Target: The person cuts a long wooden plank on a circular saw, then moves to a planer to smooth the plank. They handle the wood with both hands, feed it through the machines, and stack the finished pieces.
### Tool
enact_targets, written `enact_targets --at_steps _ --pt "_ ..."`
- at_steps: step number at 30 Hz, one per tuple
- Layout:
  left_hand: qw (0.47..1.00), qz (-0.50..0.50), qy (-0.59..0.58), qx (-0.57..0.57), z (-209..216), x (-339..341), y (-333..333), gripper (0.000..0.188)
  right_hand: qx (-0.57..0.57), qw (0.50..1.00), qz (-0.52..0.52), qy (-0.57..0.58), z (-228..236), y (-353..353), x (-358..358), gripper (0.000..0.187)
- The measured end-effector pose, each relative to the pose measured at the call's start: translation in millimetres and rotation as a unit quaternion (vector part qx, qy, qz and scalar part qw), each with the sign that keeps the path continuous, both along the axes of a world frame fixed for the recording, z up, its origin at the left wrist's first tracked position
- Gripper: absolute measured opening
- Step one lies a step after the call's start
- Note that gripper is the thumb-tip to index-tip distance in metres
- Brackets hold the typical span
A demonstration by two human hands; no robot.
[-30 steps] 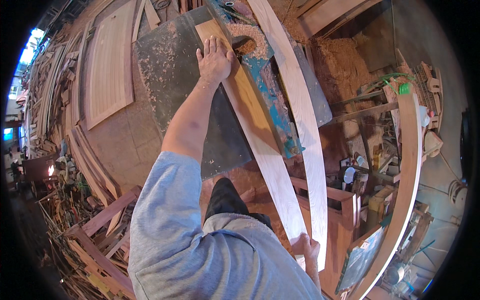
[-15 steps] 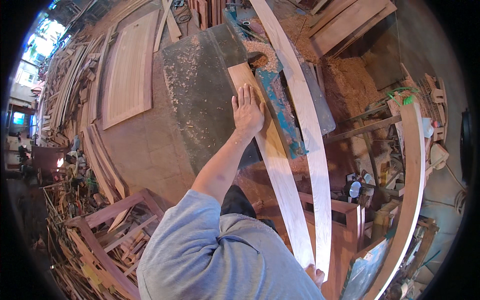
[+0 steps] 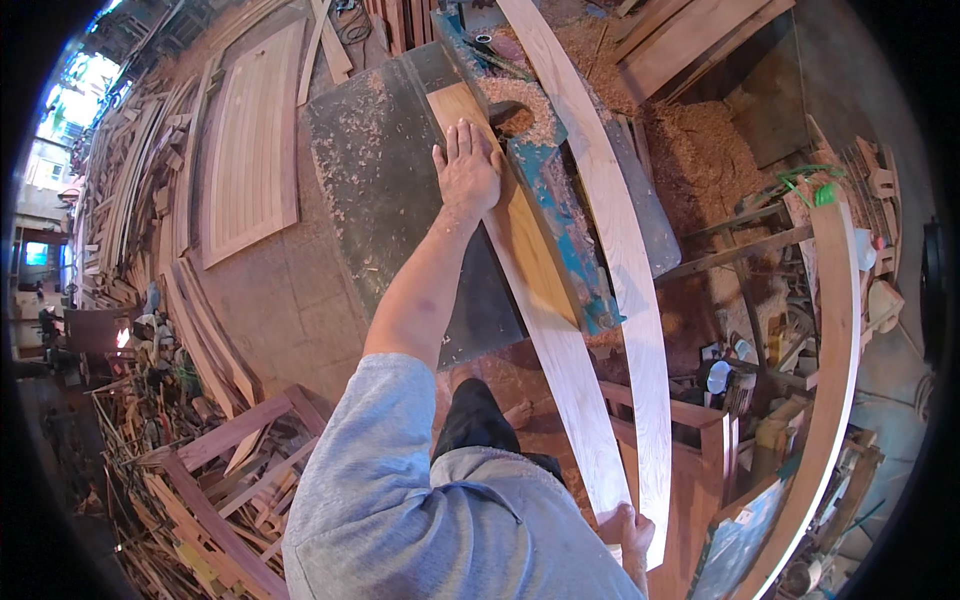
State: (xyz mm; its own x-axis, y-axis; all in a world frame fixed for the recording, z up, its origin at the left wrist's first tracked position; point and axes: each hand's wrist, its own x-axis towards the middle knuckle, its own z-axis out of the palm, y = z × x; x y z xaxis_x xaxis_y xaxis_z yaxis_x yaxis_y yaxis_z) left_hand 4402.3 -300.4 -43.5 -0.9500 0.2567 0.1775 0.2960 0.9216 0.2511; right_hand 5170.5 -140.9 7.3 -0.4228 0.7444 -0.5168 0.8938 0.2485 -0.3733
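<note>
The left hand (image 3: 469,178) lies flat on the long board (image 3: 578,390); the right hand (image 3: 628,530) curls round its near end. Between them, it looks stiff and heavy, best held by that end. Beside the left hand is a dark table (image 3: 385,190).

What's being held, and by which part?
The right hand grips a pale board by its near end; the left hand lies flat on it toward the far end, not gripping.

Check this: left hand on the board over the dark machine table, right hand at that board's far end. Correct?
No: the head view shows the right hand at the near end of the board, beside the grey shirt. The rest stands.
</note>
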Motion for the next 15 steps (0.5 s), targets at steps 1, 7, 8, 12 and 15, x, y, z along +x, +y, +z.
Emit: enact_targets --at_steps 1,7,8,12,15 --pt "1.000 0.000 -0.001 -0.001 1 -9 -1 0.068 -0.002 1.000 -0.009 0.019 -4 -2 -9 0.071" --pt "1.000 0.007 0.004 -0.011 -13 -81 -7 0.067 -0.003 0.999 0.005 -0.038 -11 -4 -68 0.081" --pt "1.000 0.007 0.021 -0.007 -17 -91 -8 0.068 -0.001 0.999 0.009 -0.038 -10 -5 -76 0.082" --pt "0.999 0.006 0.041 0.007 -11 -73 -6 0.067 0.018 0.998 0.011 -0.055 -4 -10 -95 0.087" --pt "0.999 -0.028 0.015 0.042 7 32 1 0.068 0.051 0.996 0.027 -0.062 -2 -11 -94 0.091"
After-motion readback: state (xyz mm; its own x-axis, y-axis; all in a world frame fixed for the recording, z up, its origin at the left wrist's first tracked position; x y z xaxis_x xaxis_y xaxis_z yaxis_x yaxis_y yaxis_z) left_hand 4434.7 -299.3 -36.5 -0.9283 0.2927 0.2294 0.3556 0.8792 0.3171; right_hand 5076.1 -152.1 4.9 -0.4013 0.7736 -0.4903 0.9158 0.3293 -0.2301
